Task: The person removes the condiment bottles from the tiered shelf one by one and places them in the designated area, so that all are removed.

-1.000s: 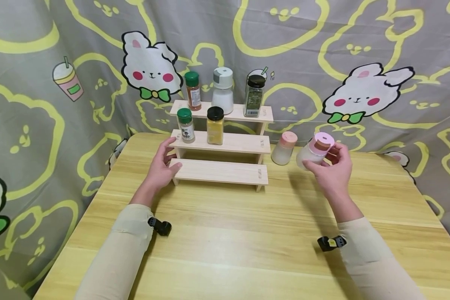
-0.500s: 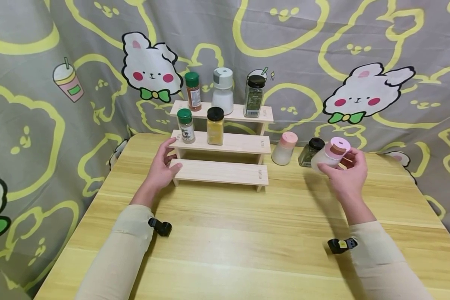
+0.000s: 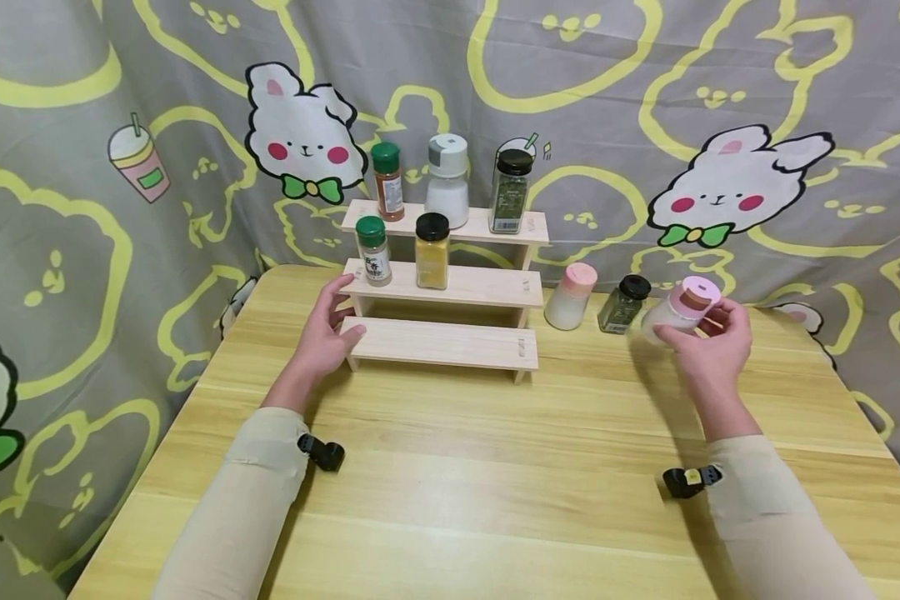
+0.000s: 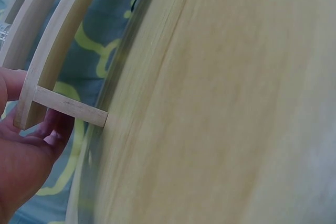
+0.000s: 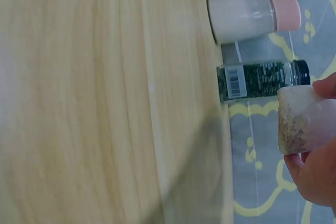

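Note:
My left hand grips the left end of a three-tier wooden spice rack. Its thumb lies on the lowest step, and in the left wrist view fingers show beneath the board. At the right, my right hand holds a frosted seasoning jar with a pinkish-purple lid, tilted. The right wrist view shows grainy contents low in this jar, raised off the table. Just left of it stand a black-capped jar of green flakes and a frosted jar with a salmon-pink lid.
The top tier bears a green-capped red spice bottle, a white-capped jar and a black-capped green jar. On the middle tier stand a green-capped bottle and a yellow spice jar. A patterned curtain hangs behind the table.
My right hand has carried the purple-lidded jar to the right, uncovering the black-capped jar on the table behind it. My left hand has stayed on the rack.

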{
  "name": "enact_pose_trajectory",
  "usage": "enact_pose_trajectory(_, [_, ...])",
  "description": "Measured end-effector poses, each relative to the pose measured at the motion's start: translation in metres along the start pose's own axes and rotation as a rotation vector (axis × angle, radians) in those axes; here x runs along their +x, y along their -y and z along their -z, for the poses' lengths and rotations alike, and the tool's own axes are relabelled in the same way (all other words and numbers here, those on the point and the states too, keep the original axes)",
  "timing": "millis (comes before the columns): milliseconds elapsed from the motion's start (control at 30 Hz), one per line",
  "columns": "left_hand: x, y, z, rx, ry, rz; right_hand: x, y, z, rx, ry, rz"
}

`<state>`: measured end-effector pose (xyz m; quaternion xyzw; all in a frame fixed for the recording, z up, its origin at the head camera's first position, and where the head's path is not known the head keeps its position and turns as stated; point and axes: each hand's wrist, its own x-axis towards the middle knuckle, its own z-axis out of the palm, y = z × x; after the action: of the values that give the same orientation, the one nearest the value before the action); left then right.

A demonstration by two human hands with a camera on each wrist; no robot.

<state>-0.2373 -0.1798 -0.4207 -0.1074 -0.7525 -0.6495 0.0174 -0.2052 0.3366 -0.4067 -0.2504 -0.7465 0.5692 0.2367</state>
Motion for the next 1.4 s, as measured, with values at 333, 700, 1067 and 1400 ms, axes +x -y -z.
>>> enact_pose_trajectory(333, [0.0, -0.001, 0.001, 0.012, -0.003, -0.007, 0.02, -0.007, -0.003, 0.011, -0.023, -0.048])
enact_pose_trajectory(700, [0.005, 0.013, 0.003, 0.012, -0.015, -0.029, 0.032, -0.016, -0.01, 0.033, -0.018, -0.077])
enact_pose_trajectory(1067, [0.001, 0.001, 0.001, 0.027, -0.01, -0.005, 0.042, -0.03, -0.014, 0.008, -0.011, -0.085])
enact_pose_trajectory(1400, [0.001, -0.002, 0.0, 0.032, -0.009, 0.014, 0.049, -0.041, -0.018, -0.05, 0.006, -0.096])
